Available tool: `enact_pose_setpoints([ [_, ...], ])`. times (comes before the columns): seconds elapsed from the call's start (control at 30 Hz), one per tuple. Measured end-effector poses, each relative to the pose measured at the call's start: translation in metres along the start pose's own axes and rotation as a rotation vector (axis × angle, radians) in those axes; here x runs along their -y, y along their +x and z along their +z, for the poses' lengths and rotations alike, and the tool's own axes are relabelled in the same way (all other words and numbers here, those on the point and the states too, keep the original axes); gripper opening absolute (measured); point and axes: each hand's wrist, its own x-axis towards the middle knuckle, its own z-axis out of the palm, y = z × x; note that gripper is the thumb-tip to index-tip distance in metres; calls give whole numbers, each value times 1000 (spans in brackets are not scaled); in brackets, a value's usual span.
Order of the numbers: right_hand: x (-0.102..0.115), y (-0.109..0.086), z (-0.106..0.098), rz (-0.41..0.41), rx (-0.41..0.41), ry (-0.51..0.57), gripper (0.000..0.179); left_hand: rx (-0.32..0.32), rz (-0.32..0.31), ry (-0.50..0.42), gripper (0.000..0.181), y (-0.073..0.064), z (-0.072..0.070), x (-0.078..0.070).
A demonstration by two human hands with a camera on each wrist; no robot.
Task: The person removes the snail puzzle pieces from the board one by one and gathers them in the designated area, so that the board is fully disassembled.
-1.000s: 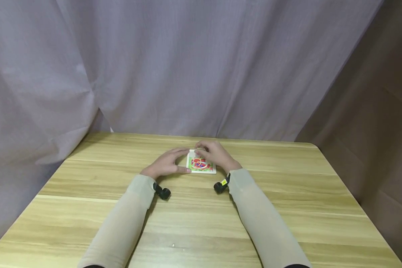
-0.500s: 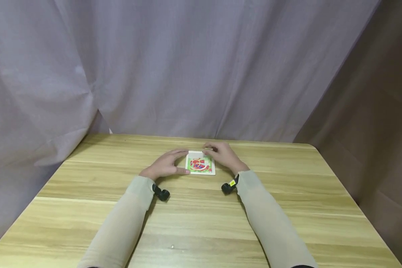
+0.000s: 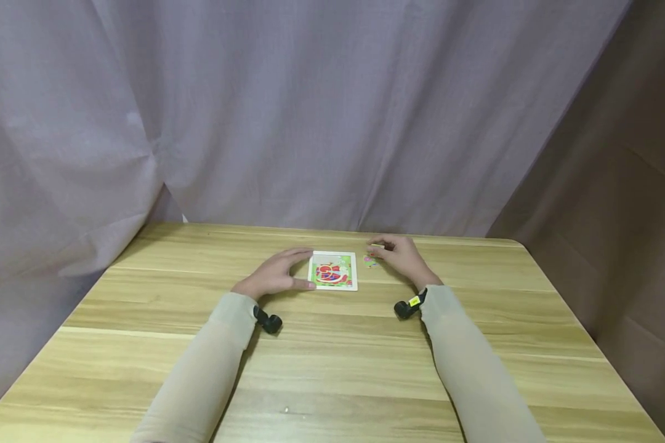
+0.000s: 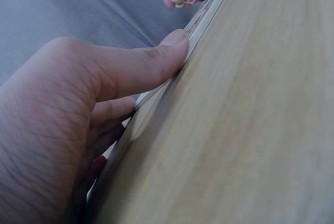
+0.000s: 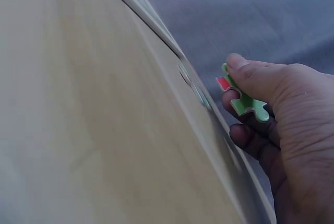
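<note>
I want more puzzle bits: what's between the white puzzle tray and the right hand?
The head view shows loose puzzle pieces, too small to count, on the table between tray and right hand.

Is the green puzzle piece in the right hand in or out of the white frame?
Out. The right hand pinches the green puzzle piece to the right of the white frame, apart from it.

White-rimmed puzzle board (image 3: 322, 259) lies flat, showing red and green, left hand (image 3: 277, 271) touching its edge; right hand (image 3: 403, 255) pinches a green, red-tipped piece (image 5: 242, 101) near loose pieces (image 3: 369, 260)!
</note>
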Motion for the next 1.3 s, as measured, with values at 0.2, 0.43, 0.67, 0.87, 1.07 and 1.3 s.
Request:
enact_pose_setpoints([
  [0.2,-12,-2,-14,44,17,-24,25,3,-5,-4,97,2,-1,-1],
  [0.43,-19,-2,-19,41,80,-63,24,-2,3,-2,97,4,-1,-2],
  [0.67,-22,-6,-21,64,137,-69,24,6,4,4,98,7,2,2],
  [0.87,-23,-6,-24,85,146,-77,24,3,8,3,98,8,2,2],
  [1.07,-22,-8,-27,97,142,-87,24,2,4,-7,98,8,3,2],
  [1.3,-24,-9,-30,88,140,-92,21,2,12,3,97,9,3,2],
])
